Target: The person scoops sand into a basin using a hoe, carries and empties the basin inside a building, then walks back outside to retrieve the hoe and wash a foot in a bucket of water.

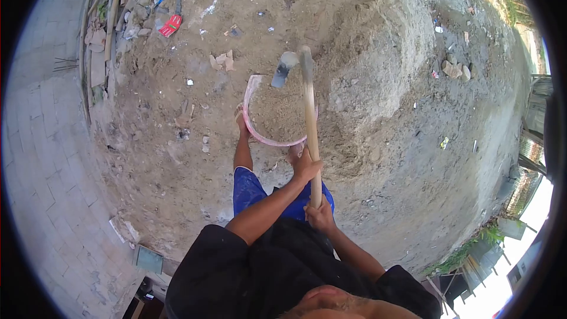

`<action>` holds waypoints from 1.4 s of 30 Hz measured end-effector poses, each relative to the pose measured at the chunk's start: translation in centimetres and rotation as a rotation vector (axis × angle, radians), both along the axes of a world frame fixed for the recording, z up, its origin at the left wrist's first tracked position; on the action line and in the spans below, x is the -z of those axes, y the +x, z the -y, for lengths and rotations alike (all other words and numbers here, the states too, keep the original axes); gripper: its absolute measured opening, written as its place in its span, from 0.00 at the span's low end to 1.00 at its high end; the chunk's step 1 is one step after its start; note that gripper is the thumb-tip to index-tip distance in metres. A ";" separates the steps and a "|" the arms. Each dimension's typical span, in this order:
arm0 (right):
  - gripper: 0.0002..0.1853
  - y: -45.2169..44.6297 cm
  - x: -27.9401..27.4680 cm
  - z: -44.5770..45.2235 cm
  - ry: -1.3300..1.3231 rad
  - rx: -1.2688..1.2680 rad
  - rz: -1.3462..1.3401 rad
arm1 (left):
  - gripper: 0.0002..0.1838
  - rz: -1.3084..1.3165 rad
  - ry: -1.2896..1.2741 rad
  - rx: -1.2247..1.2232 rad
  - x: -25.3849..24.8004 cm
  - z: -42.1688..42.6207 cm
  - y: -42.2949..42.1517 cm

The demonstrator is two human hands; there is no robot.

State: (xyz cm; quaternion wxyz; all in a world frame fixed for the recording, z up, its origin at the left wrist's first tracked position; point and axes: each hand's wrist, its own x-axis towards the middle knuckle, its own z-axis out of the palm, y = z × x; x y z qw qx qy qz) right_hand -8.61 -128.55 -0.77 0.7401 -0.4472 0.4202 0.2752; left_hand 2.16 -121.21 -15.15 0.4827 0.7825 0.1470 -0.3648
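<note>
Both of my hands grip the long wooden handle of a hoe [310,106]. My left hand [307,166] is wrapped around the handle higher up, and my right hand [321,215] is closed on its lower end near my waist. The hoe's metal blade [281,72] hangs at the far end, over or in a pink-rimmed container [253,123] that rests on the ground between my feet. Brown soil [280,109] lies inside the curved rim. Whether the blade touches the soil, I cannot tell.
Loose soil [354,82] is heaped to the right of the container. Wooden sticks [112,18] and rubble lie at the upper left, near a red packet [170,26]. A block wall [44,124] runs along the left. Stones [455,70] sit at the right.
</note>
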 end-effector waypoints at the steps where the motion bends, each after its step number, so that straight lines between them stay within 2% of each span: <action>1: 0.15 -1.8 -1.3 0.4 -0.005 -0.034 -0.009 | 0.27 -0.077 -0.003 -0.034 -2.9 0.0 -1.3; 4: 0.15 -4.1 -4.0 1.2 -0.214 -0.373 0.038 | 0.27 -0.141 -0.133 -0.224 -5.9 -0.9 -3.3; 6: 0.16 -2.4 -3.6 0.9 -0.238 -0.430 0.031 | 0.27 -0.180 -0.237 -0.341 -6.1 -1.9 -2.7; 7: 0.16 -1.2 -3.3 0.7 -0.247 -0.461 0.020 | 0.26 -0.145 -0.182 -0.252 -5.6 -2.3 -1.3; 9: 0.18 2.9 -0.7 0.7 -0.295 -0.442 0.090 | 0.30 -0.167 -0.251 -0.219 -5.3 -3.1 4.2; 10: 0.21 7.3 -0.7 1.1 -0.314 -0.457 0.086 | 0.32 -0.089 -0.280 -0.201 -4.2 -3.3 7.1; 11: 0.21 11.4 -0.3 1.6 -0.371 -0.443 0.164 | 0.34 -0.015 -0.306 -0.181 -3.0 -3.6 9.8; 12: 0.17 15.4 1.4 2.5 -0.399 -0.472 0.263 | 0.37 -0.068 -0.375 -0.177 -3.2 -4.1 13.1; 13: 0.15 21.2 0.0 3.0 -0.357 -0.473 0.273 | 0.41 -0.120 -0.448 -0.172 -4.0 -4.5 16.1; 14: 0.15 25.8 1.1 4.0 -0.339 -0.511 0.215 | 0.40 -0.124 -0.455 -0.266 -4.1 -5.0 17.7; 15: 0.14 29.6 3.9 5.1 -0.249 -0.406 0.257 | 0.40 -0.131 -0.462 -0.360 -4.1 -5.6 18.9; 16: 0.14 33.6 4.2 5.5 0.040 -0.179 0.252 | 0.40 -0.137 -0.466 -0.451 -3.3 -6.5 19.9; 17: 0.16 37.3 2.6 5.7 0.149 -0.161 0.248 | 0.39 -0.065 -0.347 -0.380 -0.6 -7.9 20.2; 19: 0.22 41.1 1.8 4.7 0.038 -0.160 0.346 | 0.39 0.052 -0.108 -0.250 7.8 -12.1 17.3; 22: 0.28 39.9 1.2 1.5 0.073 0.058 0.449 | 0.35 -0.002 0.225 -0.117 16.1 -19.9 12.7; 23: 0.29 39.0 3.7 1.0 0.009 0.062 0.440 | 0.34 -0.039 0.288 -0.121 18.5 -22.3 11.5; 25: 0.32 34.4 12.9 1.0 -0.129 0.071 0.406 | 0.30 -0.132 0.407 -0.109 20.0 -26.2 11.1; 26: 0.30 31.7 18.5 0.7 -0.226 0.000 0.314 | 0.30 -0.137 0.441 -0.127 21.8 -27.6 11.0; 27: 0.27 29.0 24.0 -0.2 -0.347 -0.065 0.090 | 0.29 -0.146 0.477 -0.138 24.0 -28.8 10.6; 28: 0.24 25.3 30.2 -0.4 -0.316 -0.060 -0.068 | 0.29 -0.119 0.477 -0.163 25.6 -29.9 10.4; 30: 0.25 17.8 42.4 0.9 -0.317 -0.118 -0.295 | 0.29 0.006 0.483 -0.202 30.0 -31.5 10.6; 31: 0.29 15.1 47.2 1.7 -0.380 -0.229 -0.346 | 0.29 0.097 0.488 -0.217 32.5 -32.0 10.6; 33: 0.32 11.8 54.6 3.9 -0.484 -0.126 -0.473 | 0.28 0.188 0.471 -0.230 36.2 -32.2 10.6; 35: 0.38 12.3 58.9 2.8 -0.589 -0.049 -0.555 | 0.27 0.197 0.447 -0.247 38.3 -32.4 11.7; 38: 0.40 13.1 63.0 3.3 -0.335 0.112 -0.526 | 0.23 0.136 0.429 -0.145 40.7 -32.1 13.0; 42: 0.42 14.4 64.1 3.0 -0.148 0.148 -0.432 | 0.24 0.185 0.366 -0.307 42.1 -31.2 13.5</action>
